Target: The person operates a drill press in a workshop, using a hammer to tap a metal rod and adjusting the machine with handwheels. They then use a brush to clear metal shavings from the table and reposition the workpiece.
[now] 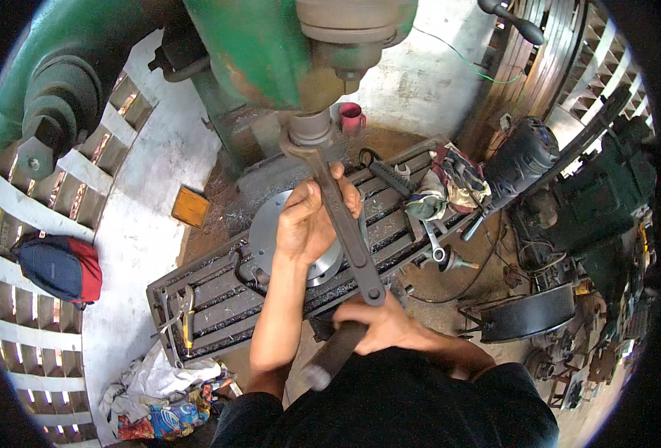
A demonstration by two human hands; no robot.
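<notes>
Slotted table (218,317) bears rags (461,175) and pliers (188,325) beneath hands (306,224) (379,322) holding wrench (341,216) and dark cylinder (338,355).

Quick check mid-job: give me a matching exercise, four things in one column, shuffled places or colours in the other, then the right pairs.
Things:
1. Large wrench
2. Pliers
3. Mug
4. Backpack

Places or colours:
A. Dark blue and red, at the picture's left
B. On the left end of the slotted table
C. Pinkish red all over
D. Held in the left hand

Pairs: 1-D, 2-B, 3-C, 4-A
</notes>
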